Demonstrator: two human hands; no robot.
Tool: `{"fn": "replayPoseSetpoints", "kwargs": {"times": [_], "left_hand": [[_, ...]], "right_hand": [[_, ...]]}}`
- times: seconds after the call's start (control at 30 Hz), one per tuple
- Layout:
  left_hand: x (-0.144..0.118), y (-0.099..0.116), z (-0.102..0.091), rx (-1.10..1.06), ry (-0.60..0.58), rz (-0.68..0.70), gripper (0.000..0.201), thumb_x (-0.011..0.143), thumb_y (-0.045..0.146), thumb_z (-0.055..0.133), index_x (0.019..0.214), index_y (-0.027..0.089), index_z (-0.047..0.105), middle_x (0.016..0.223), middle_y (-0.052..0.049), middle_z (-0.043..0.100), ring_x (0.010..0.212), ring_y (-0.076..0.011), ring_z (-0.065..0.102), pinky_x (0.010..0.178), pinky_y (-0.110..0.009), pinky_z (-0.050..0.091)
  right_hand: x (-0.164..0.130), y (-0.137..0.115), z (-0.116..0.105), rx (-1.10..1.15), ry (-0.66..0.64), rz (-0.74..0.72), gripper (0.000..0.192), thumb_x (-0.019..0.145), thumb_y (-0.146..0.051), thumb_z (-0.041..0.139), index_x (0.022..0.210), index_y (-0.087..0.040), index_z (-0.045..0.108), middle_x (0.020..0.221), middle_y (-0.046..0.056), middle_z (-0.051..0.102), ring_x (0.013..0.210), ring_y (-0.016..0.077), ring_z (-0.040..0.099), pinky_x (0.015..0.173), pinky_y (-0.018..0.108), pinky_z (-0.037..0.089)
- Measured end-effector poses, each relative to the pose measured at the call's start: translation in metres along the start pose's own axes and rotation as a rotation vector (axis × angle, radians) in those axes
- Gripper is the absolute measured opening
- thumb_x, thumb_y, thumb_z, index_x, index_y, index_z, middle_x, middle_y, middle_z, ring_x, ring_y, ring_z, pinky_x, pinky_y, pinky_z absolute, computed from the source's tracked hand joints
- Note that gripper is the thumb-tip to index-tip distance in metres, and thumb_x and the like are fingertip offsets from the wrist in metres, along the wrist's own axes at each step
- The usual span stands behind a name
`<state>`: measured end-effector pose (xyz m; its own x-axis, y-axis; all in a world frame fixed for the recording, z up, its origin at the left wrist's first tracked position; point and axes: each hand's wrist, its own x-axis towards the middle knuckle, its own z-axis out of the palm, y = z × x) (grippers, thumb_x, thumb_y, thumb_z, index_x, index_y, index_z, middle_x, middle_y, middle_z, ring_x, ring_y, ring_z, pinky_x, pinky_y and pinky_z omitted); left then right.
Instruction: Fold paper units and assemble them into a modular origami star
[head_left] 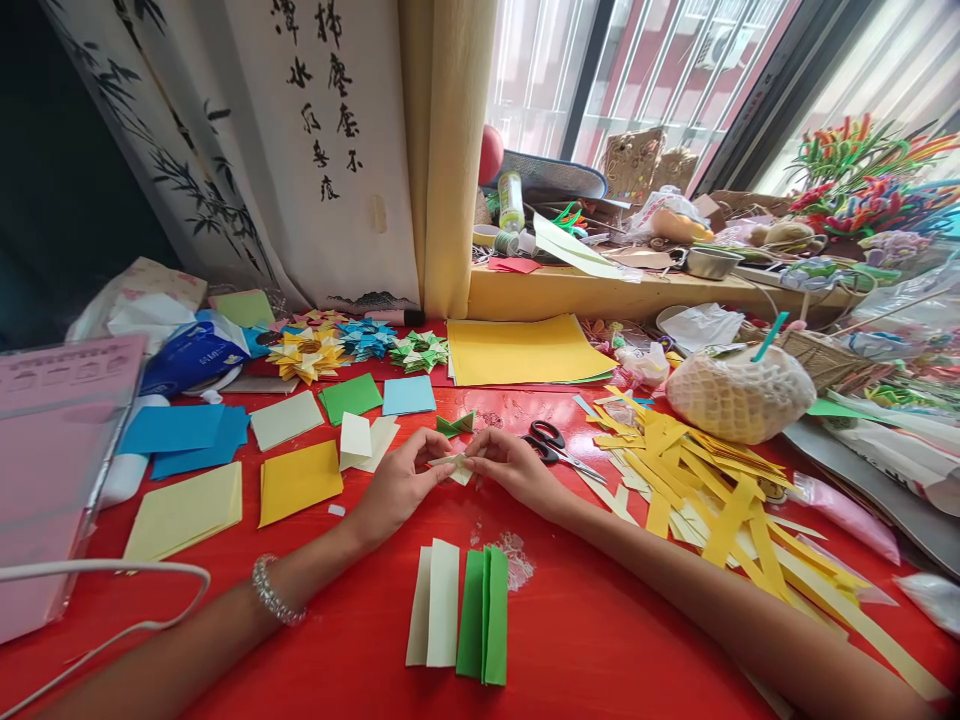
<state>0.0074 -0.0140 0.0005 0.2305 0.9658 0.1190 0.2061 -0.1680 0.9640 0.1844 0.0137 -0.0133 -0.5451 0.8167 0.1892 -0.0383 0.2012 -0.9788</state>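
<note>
A small cream paper piece is being pinched between the left hand and right hand mid-table; folding looks underway, with cream and green folded strips waiting near the front edge and finished stars lying toward the back edge.

Glossy red table, matt paper strips, metal scissors

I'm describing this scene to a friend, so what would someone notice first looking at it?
Both hands meet at the middle of the bright red table, the left hand and right hand pinching a small cream folded paper piece. Just in front lie cream and green folded strips. A heap of yellow paper strips sprawls to the right, beside black scissors.
</note>
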Motion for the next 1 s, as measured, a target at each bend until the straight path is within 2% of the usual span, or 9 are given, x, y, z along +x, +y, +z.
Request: {"fn": "replayPoseSetpoints", "kwargs": {"times": [0.13,0.23,0.3,0.37,0.5,0.67,0.77,0.9,1.0], "left_hand": [[0.000,-0.004,-0.002,0.082,-0.006,-0.023,0.024,0.074,0.030,0.057,0.096,0.021,0.053,0.084,0.000,0.055,0.076,-0.0145,0.052,0.068,-0.025,0.042],[0.000,-0.003,-0.003,0.175,-0.047,-0.055,0.028,0.075,0.033,0.055,0.100,0.022,0.058,0.071,0.002,0.052,0.064,-0.0135,0.047,0.059,-0.024,0.037],[0.000,-0.001,-0.004,0.173,-0.049,-0.051,0.027,0.076,0.033,0.054,0.099,0.022,0.059,0.067,0.001,0.050,0.064,-0.0140,0.046,0.058,-0.024,0.036],[0.001,0.000,-0.004,0.126,-0.021,-0.039,0.027,0.076,0.032,0.054,0.100,0.021,0.058,0.073,0.000,0.052,0.070,-0.0146,0.048,0.062,-0.025,0.037],[0.001,-0.003,-0.003,0.077,-0.034,-0.042,0.023,0.076,0.030,0.053,0.097,0.020,0.054,0.079,0.000,0.053,0.072,-0.0139,0.049,0.064,-0.024,0.039],[-0.004,0.002,0.000,0.249,-0.107,0.000,0.013,0.076,0.030,0.054,0.085,0.021,0.053,0.073,0.003,0.053,0.063,-0.0114,0.045,0.057,-0.022,0.036],[-0.005,0.007,-0.001,0.322,-0.096,0.039,0.016,0.079,0.034,0.050,0.078,0.020,0.057,0.074,0.002,0.055,0.064,-0.0116,0.044,0.056,-0.023,0.034],[-0.003,0.006,-0.003,0.177,-0.035,0.002,0.021,0.079,0.038,0.049,0.075,0.019,0.054,0.067,0.003,0.053,0.059,-0.0114,0.048,0.054,-0.023,0.037],[0.000,0.001,-0.003,-0.053,-0.093,-0.083,0.021,0.078,0.039,0.050,0.080,0.018,0.050,0.063,0.002,0.057,0.056,-0.0132,0.055,0.056,-0.026,0.044]], "right_hand": [[0.001,0.003,0.002,0.084,0.052,-0.035,0.023,0.075,-0.029,0.060,0.084,-0.021,0.040,0.077,-0.002,0.049,0.065,0.0098,0.055,0.058,0.023,0.045],[0.001,0.002,0.002,0.088,0.046,-0.032,0.024,0.076,-0.029,0.059,0.089,-0.022,0.041,0.080,-0.002,0.051,0.066,0.0101,0.056,0.058,0.023,0.046],[0.002,0.000,0.001,0.114,0.043,-0.015,0.029,0.075,-0.029,0.060,0.096,-0.022,0.040,0.078,-0.001,0.053,0.063,0.0105,0.056,0.053,0.022,0.045],[0.004,-0.001,0.000,0.110,0.021,0.018,0.029,0.075,-0.031,0.060,0.097,-0.021,0.043,0.072,-0.002,0.054,0.057,0.0104,0.055,0.050,0.022,0.044],[0.005,-0.002,-0.003,0.040,0.005,0.104,0.020,0.076,-0.035,0.057,0.080,-0.016,0.053,0.058,-0.003,0.053,0.049,0.0089,0.049,0.047,0.021,0.038],[0.003,-0.007,-0.003,-0.043,0.054,0.141,0.024,0.072,-0.038,0.061,0.069,-0.014,0.057,0.054,-0.003,0.050,0.047,0.0075,0.043,0.045,0.021,0.031],[0.002,-0.010,-0.002,-0.084,0.054,0.128,0.027,0.070,-0.041,0.062,0.068,-0.014,0.055,0.055,-0.003,0.050,0.048,0.0073,0.043,0.046,0.020,0.031],[0.002,-0.009,0.001,-0.106,0.036,0.136,0.029,0.076,-0.046,0.054,0.076,-0.017,0.051,0.048,-0.006,0.045,0.043,0.0075,0.041,0.044,0.020,0.030],[0.001,-0.007,0.001,-0.178,-0.037,0.123,0.029,0.075,-0.046,0.055,0.079,-0.017,0.051,0.051,-0.005,0.049,0.047,0.0093,0.045,0.045,0.020,0.032]]}}
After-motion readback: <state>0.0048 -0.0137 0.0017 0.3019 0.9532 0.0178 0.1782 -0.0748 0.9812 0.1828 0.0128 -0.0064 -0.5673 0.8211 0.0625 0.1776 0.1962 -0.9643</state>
